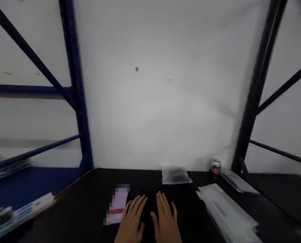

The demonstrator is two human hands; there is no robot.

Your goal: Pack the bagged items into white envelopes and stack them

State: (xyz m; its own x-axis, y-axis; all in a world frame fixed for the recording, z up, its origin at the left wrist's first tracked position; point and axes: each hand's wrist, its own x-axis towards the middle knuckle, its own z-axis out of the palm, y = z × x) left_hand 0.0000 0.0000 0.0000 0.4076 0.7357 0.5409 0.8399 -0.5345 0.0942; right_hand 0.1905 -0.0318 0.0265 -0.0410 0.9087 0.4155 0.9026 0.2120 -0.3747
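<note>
Both hands lie low in the head view, side by side on a black tabletop (89, 202), with a narrow gap between them. My left hand (132, 219) is open, fingers stretched forward, and nothing shows in it. Just left of it is a pinkish sheet or screen (118, 206) with a red band, partly blurred out by blocks. My right hand (165, 219) is also open and flat, its thumb out to the left, holding nothing. Beyond it, near the wall, rests a clear plastic bag (175, 176) with something dark inside.
Translucent packets (226, 212) are spread at the right, with another packet (238, 181) behind them. A can (215, 166) stands by the right rack post (258, 81). At the left are a blue rack post (77, 81), a long white box (26, 212) and a small device (1, 217).
</note>
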